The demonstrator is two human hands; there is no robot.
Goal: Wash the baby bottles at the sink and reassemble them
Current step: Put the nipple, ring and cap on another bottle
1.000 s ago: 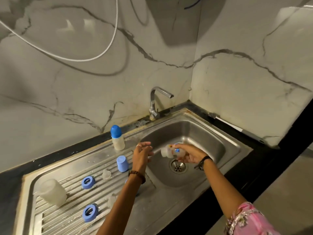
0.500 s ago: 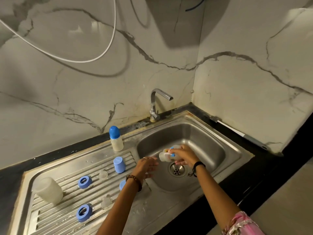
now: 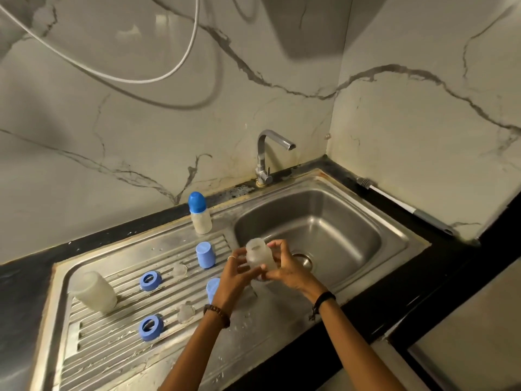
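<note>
Both hands hold a clear frosted bottle body [image 3: 259,253] upright at the left edge of the sink basin [image 3: 338,221]. My left hand [image 3: 235,273] grips its left side and my right hand [image 3: 284,268] grips its right side and base. On the drainboard [image 3: 112,348] stand an assembled bottle with a blue cap [image 3: 199,213], an upturned blue cap [image 3: 205,254] and another blue cap [image 3: 212,289] partly behind my left wrist. Two blue collar rings [image 3: 150,280] [image 3: 151,327], two clear teats [image 3: 179,269] [image 3: 186,313] and another bottle body [image 3: 94,292] lie there too.
The tap [image 3: 267,153] stands behind the basin with its spout over it; no water runs. The drain [image 3: 303,259] shows beside my right hand. A bottle brush [image 3: 406,208] lies on the black counter at the right wall. A white cable [image 3: 112,77] hangs on the marble wall.
The bottle body went from lying sideways in my right hand over the drain to upright at the basin's left edge. My left hand came in and took hold of it.
</note>
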